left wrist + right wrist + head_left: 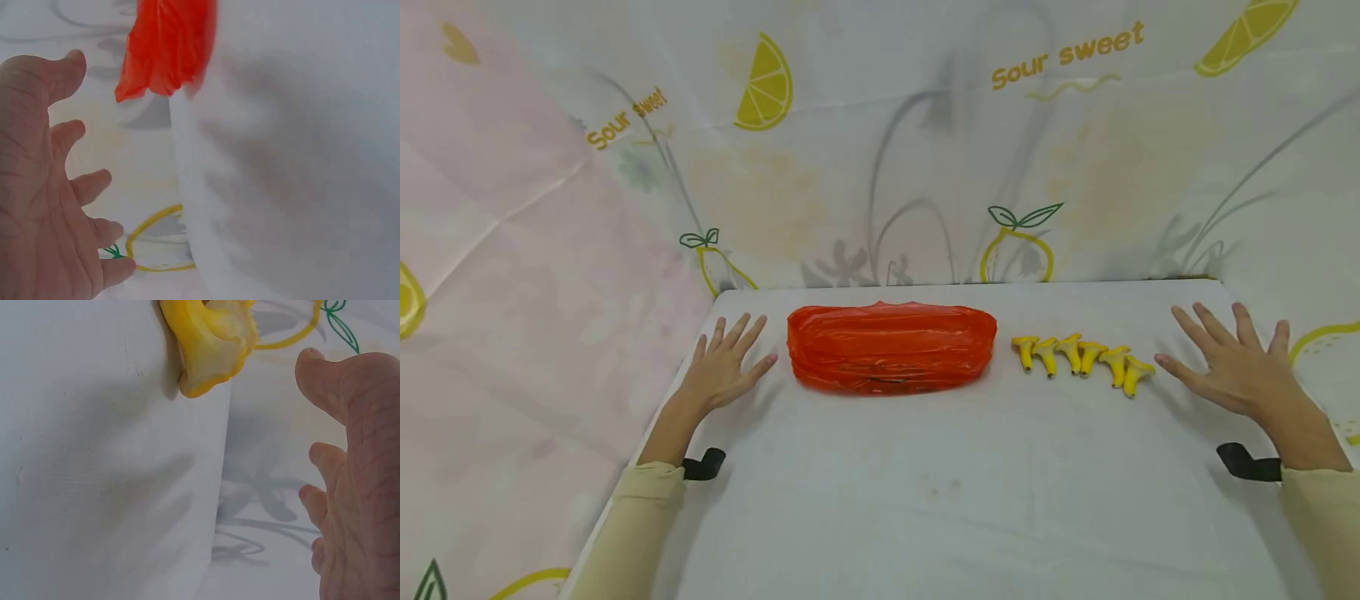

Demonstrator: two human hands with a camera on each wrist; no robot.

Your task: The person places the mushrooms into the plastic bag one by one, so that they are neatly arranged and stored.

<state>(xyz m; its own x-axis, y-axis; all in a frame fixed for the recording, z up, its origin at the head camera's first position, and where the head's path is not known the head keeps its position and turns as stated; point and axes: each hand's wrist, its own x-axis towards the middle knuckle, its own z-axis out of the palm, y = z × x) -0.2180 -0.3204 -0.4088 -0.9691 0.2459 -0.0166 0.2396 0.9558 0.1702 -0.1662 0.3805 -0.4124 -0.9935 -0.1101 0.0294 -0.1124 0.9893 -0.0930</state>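
A red plastic bag (891, 346), lying long and flat, sits toward the back of the white table. To its right, several yellow trumpet-shaped mushrooms (1115, 363) lie in a slanting row. My left hand (724, 371) hovers left of the bag with fingers spread, holding nothing. In the left wrist view the bag's crumpled end (164, 50) shows beyond the thumb. Past the right end of the row, my right hand (1243, 367) is also spread and holds nothing. One mushroom (209, 347) appears near its thumb in the right wrist view. What the bag contains is hidden.
The white table (955, 517) ends at a back edge against a hanging cloth (850, 167) printed with lemons and words. Pinkish cloth (497, 333) hangs along the left side. Black straps with mounts (703, 465) sit at both wrists.
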